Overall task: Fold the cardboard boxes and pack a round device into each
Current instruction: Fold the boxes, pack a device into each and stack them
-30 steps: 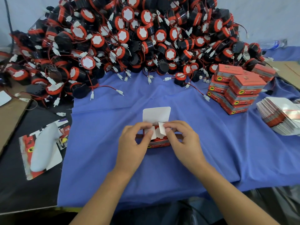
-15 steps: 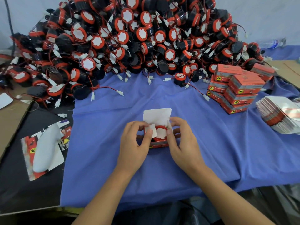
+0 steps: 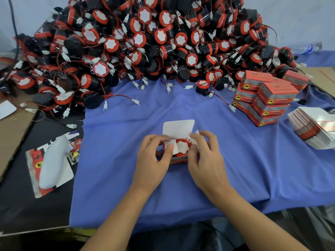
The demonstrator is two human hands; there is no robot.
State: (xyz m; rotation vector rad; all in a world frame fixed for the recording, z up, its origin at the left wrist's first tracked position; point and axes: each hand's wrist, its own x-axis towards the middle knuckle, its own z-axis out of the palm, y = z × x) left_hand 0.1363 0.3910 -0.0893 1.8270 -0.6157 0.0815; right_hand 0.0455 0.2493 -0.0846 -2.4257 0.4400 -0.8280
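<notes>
Since the earlier frame the two side flaps have been drawn apart, and the round device (image 3: 182, 147) now shows face-up in the open cardboard box (image 3: 178, 161).

1. Hands. My left hand (image 3: 153, 160) grips the box's left end, with the thumb pressing the left side flap (image 3: 174, 146) down over the device's edge. My right hand (image 3: 205, 160) grips the right end, fingers curled by the right side flap (image 3: 196, 133), which splays outward.
2. Position. The box sits on the blue cloth (image 3: 126, 178) covering the table, directly between both hands and equally near each. Its long axis runs left to right across me.
3. Governing relation. The lid flap (image 3: 178, 128) stands upright on the far wall, beyond the device. I judge that closing must therefore travel from far to near, after both side flaps are down.
4. Not visible. The hands hide the box's end walls. I cannot make out the device's wire and connector, nor tell whether it is fully seated.
5. Beyond. Packed boxes (image 3: 268, 102) and flat blanks (image 3: 315, 129) lie far right; the heap of devices (image 3: 145, 42) lies farthest.
</notes>
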